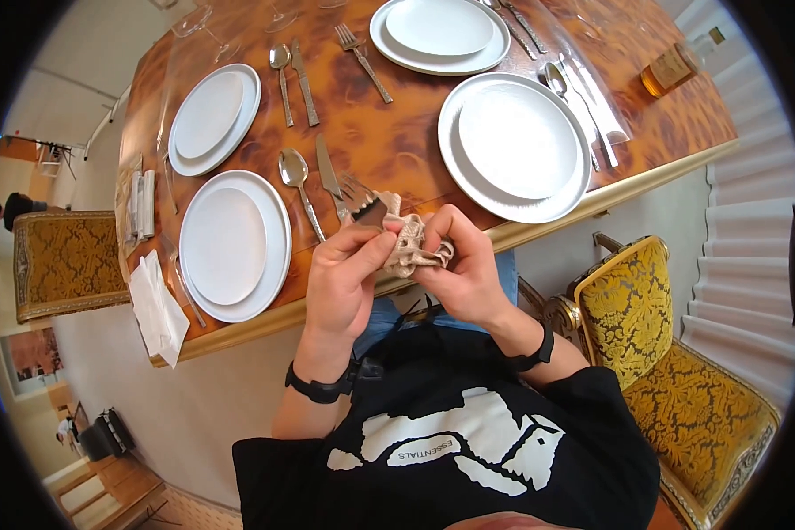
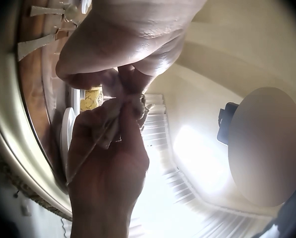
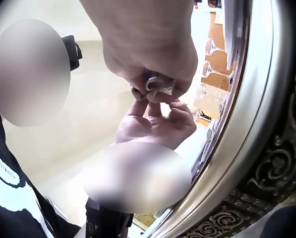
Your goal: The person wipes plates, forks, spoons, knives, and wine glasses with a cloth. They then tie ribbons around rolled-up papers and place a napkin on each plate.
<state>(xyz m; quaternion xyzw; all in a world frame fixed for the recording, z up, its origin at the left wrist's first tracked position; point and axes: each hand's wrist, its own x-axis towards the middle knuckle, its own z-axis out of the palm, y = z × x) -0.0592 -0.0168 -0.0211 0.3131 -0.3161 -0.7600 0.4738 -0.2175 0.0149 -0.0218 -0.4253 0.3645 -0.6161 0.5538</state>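
Note:
Both hands meet over the table's front edge. My left hand [image 1: 349,269] pinches a fork [image 1: 365,208] between thumb and fingers; its tines point away and its handle is hidden by cloth and fingers. A crumpled beige cloth [image 1: 406,250] is bunched around the handle side. The right hand [image 1: 464,269] grips the cloth's other end, fingers curled and fingertips close to the left ones. Just beyond the hands lie a knife [image 1: 328,168] and a spoon [image 1: 296,172]. In the left wrist view, the right hand [image 2: 110,163] reaches up to the left hand [image 2: 133,39].
White stacked plates [image 1: 225,243] stand left of the hands, and another stack [image 1: 517,141] right. A paper napkin [image 1: 157,309] overhangs the left corner. A bottle [image 1: 671,71] lies at the right, and a yellow patterned chair [image 1: 627,309] stands below it.

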